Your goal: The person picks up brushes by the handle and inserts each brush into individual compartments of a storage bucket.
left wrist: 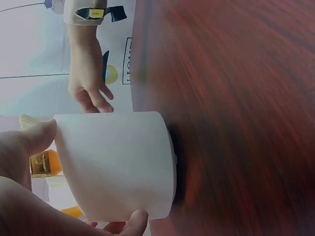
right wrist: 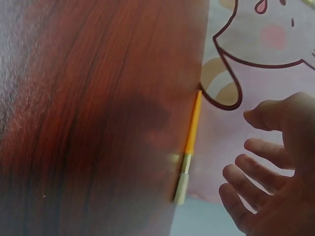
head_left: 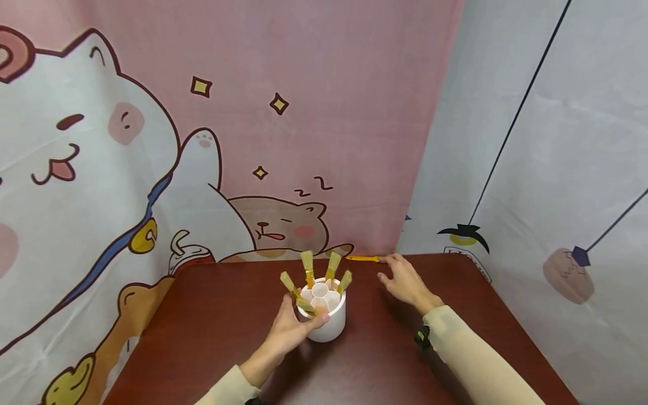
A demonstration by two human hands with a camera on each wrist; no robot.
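A white round brush holder [head_left: 331, 326] with a divided top stands on the table, several flat paintbrushes [head_left: 307, 261] upright in it, bristles up and leaning outward. My left hand [head_left: 289, 329] grips the holder from the left, thumb at its rim and fingers round its side, as the left wrist view also shows. At the table's back edge lies another paintbrush [right wrist: 193, 130] with an orange handle and pale bristles. Close to it hovers my right hand [right wrist: 270, 172], fingers loosely spread with nothing between them. In the head view the right fingertips overlap this brush's bristle end.
The dark red-brown wooden table [head_left: 228, 315] ends at a hanging cloth backdrop [head_left: 354, 140] with cartoon animals. Another pale cloth [head_left: 536, 169] with printed lamps runs along the right side.
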